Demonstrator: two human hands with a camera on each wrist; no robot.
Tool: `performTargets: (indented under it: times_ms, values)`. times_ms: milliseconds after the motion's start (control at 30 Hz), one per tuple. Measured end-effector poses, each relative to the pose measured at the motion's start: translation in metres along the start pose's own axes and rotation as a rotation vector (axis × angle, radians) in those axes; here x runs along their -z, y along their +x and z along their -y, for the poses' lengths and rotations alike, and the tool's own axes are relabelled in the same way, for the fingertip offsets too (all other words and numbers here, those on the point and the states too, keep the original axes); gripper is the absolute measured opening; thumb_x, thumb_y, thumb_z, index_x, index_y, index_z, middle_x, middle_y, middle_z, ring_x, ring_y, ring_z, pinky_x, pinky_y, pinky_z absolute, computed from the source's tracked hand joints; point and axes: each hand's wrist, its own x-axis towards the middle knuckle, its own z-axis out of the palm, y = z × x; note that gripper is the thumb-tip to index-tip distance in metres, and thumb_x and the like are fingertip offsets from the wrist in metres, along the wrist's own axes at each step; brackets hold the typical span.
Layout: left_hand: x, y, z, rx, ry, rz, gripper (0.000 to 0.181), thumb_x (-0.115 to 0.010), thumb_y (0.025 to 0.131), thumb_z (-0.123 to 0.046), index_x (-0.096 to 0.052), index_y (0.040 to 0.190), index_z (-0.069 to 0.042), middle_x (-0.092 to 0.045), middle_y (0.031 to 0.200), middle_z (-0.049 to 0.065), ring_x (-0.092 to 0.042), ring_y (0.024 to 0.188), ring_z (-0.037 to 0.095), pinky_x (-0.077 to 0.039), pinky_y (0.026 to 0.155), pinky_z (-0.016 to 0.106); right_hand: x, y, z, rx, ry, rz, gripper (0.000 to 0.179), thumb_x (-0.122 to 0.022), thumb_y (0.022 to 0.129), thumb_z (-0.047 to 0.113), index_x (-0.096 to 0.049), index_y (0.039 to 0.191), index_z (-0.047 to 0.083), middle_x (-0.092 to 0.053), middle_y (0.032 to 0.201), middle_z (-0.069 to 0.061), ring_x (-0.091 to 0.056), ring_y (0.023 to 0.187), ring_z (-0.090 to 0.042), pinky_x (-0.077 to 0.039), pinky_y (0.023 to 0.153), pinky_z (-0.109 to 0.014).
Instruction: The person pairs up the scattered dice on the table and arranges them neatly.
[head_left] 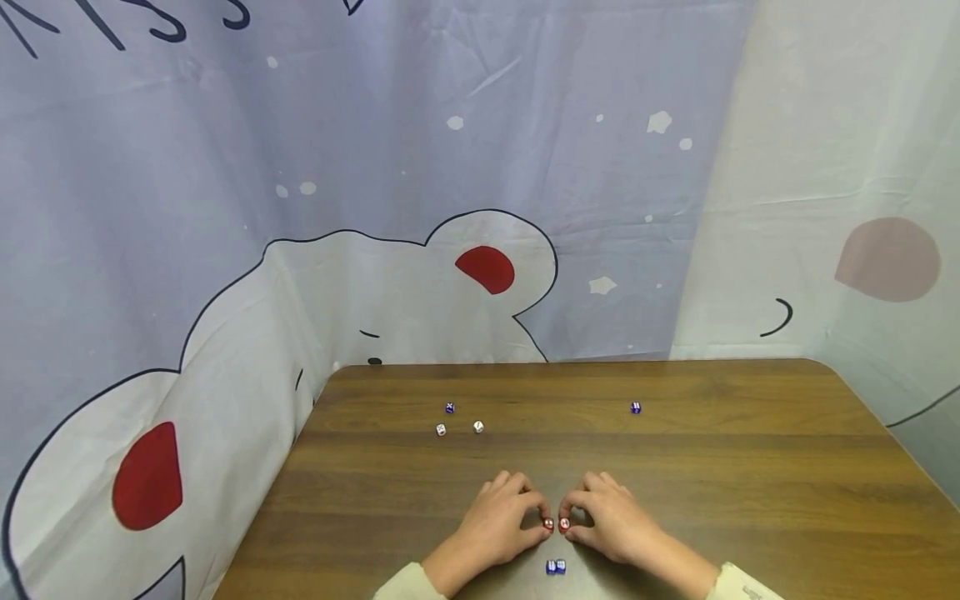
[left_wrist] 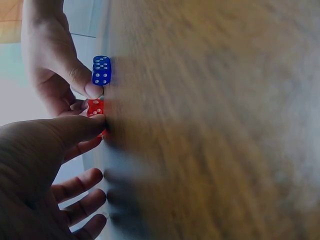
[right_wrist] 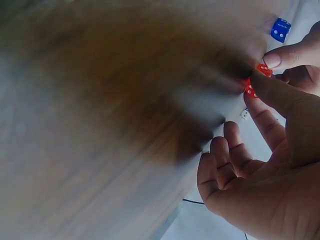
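Near the front of the wooden table, my left hand point(head_left: 501, 518) pinches a red die point(head_left: 548, 524) between thumb and index finger. Facing it, my right hand point(head_left: 613, 518) pinches another red die point(head_left: 565, 524) the same way. A narrow gap parts the two red dice in the head view. Just below them, two blue dice point(head_left: 556, 567) sit side by side on the wood. From the left wrist, a red die point(left_wrist: 95, 107) shows beyond my left thumb, partly covered, with blue dice point(left_wrist: 101, 70) behind. In the right wrist view, my right thumb partly hides a red die point(right_wrist: 251, 90).
Farther back on the table point(head_left: 720, 475), a blue die point(head_left: 450, 407) lies near two white dice, one on the left point(head_left: 441, 430) and one on the right point(head_left: 478, 427). Another blue die point(head_left: 636, 407) lies at the back right. A printed curtain point(head_left: 600, 183) hangs behind the table.
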Motion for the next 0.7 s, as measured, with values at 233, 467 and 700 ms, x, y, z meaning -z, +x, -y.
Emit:
performTargets:
  times_ms: [233,467,700]
  values:
    - [-0.0015,-0.0007,-0.0001,-0.017,0.006,-0.025,0.016,-0.080,0.083,-0.045,-0.071,0.094,-0.037,-0.057,0.103,-0.015,-0.049,0.096,0.006,-0.039,0.077,0.024,-0.0009,0.0011,0.0045,-0.002,0.017,0.018,0.019,-0.085,0.079,0.030,-0.069,0.089,0.030,-0.052,0.093,0.011,-0.040,0.085,-0.008,-0.033,0.069,-0.027]
    - [-0.0019,-0.0011,0.0001,0.000,0.003,-0.005,0.017,-0.080,0.084,-0.046,-0.070,0.094,-0.036,-0.057,0.105,-0.014,-0.048,0.096,0.006,-0.039,0.078,0.024,-0.0002,0.0020,0.0069,0.004,0.028,0.027,0.018,-0.085,0.080,0.029,-0.070,0.090,0.028,-0.051,0.093,0.010,-0.041,0.085,-0.008,-0.033,0.069,-0.027]
    - [-0.0003,-0.0010,-0.0006,0.004,0.002,0.011,0.016,-0.079,0.085,-0.046,-0.070,0.095,-0.037,-0.057,0.106,-0.015,-0.049,0.098,0.006,-0.040,0.080,0.025,-0.0019,0.0024,0.0073,0.004,0.017,0.022,0.019,-0.085,0.079,0.030,-0.070,0.090,0.027,-0.052,0.094,0.011,-0.042,0.085,-0.008,-0.033,0.069,-0.027]
